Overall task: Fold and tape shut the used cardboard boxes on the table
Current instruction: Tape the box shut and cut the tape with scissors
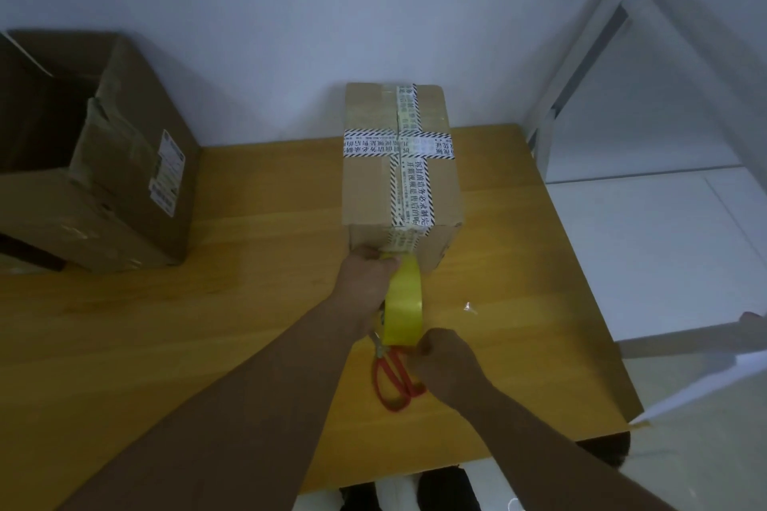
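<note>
A small closed cardboard box (369, 187) with old printed tape crossed over its top stands on the wooden table (232, 303). My left hand (367, 278) grips a yellow tape roll (404, 299) at the box's near face, thumb up by the tape end on the box. My right hand (446, 361) pinches the lower edge of the roll. Red-handled scissors (394, 382) lie on the table under my right hand, partly hidden.
A large open cardboard box (124, 187) with a shipping label stands at the table's left. A scrap of clear tape (469, 307) lies right of the roll. White shelving (664, 253) borders the table on the right. The wall is close behind the small box.
</note>
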